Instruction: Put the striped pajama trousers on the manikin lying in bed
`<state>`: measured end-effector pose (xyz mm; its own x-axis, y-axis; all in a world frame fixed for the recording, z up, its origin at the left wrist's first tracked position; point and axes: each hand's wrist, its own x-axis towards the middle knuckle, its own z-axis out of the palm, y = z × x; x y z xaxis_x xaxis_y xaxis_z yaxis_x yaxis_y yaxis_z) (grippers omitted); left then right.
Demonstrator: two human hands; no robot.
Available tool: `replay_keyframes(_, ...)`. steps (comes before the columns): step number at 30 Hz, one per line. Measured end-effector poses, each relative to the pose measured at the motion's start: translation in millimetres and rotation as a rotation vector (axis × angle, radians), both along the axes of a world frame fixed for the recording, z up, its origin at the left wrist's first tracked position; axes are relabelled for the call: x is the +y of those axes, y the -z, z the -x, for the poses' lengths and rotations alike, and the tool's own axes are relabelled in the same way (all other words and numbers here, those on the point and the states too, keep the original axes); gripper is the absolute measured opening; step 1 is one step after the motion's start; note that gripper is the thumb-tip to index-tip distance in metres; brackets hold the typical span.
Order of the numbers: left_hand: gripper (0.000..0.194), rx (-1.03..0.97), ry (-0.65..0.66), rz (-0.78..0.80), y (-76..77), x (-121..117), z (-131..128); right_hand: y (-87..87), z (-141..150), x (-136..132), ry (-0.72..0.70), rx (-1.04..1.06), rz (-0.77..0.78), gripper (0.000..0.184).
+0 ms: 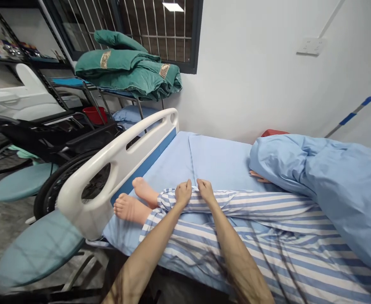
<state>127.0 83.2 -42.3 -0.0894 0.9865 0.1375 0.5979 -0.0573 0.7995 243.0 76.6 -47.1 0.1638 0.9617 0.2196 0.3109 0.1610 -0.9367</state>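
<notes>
Forearms (155,245) extend forward, striped trousers (261,203) lying beneath left grip (183,193) and right grip (206,192).

grips (183,194): 2 | trouser legs (261,203): 2 | feet (130,209): 2 | footboard (125,161): 1

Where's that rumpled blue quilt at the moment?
In the head camera's view, the blue quilt lies toward the right, on the bed, partly covering the striped trousers.

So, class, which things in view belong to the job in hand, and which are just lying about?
Job in hand:
striped trousers, pinched by left hand and right hand
bare feet
bed

Lying about:
wheelchair
green bedding
red bucket
</notes>
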Motion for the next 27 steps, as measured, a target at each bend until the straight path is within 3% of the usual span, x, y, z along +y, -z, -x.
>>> replay_keyframes(3,0.047,-0.059,-0.031,-0.029,-6.7,1.5,-3.4,-3.0,-0.1,0.2,0.012,0.007,-0.016,0.044)
replay_keyframes(9,0.045,-0.253,-0.038,-0.084,-46.7,15.2,-26.3,-2.8,0.3,0.3,0.042,-0.001,-0.051,0.044)
replay_keyframes(12,0.045,-0.332,-0.034,-0.083,-55.6,18.1,-40.8,-3.0,-1.5,0.7,0.036,0.034,-0.042,0.043)
replay_keyframes(16,0.046,-0.270,-0.063,-0.073,-34.1,9.5,-46.8,-3.0,-3.2,1.5,0.025,0.053,-0.043,0.040)
replay_keyframes(20,0.047,0.054,-0.031,-0.006,-7.3,-3.0,-44.3,0.4,-0.5,4.6,0.069,0.024,-0.030,0.040)
replay_keyframes(23,0.043,0.240,-0.020,0.045,-5.8,-7.5,-45.1,-1.4,1.0,6.1,0.125,-0.001,0.008,0.039)
replay_keyframes(27,0.037,0.274,0.027,0.064,-13.2,-9.4,-47.2,-20.6,-5.7,2.6,0.128,-0.114,-0.011,0.041)
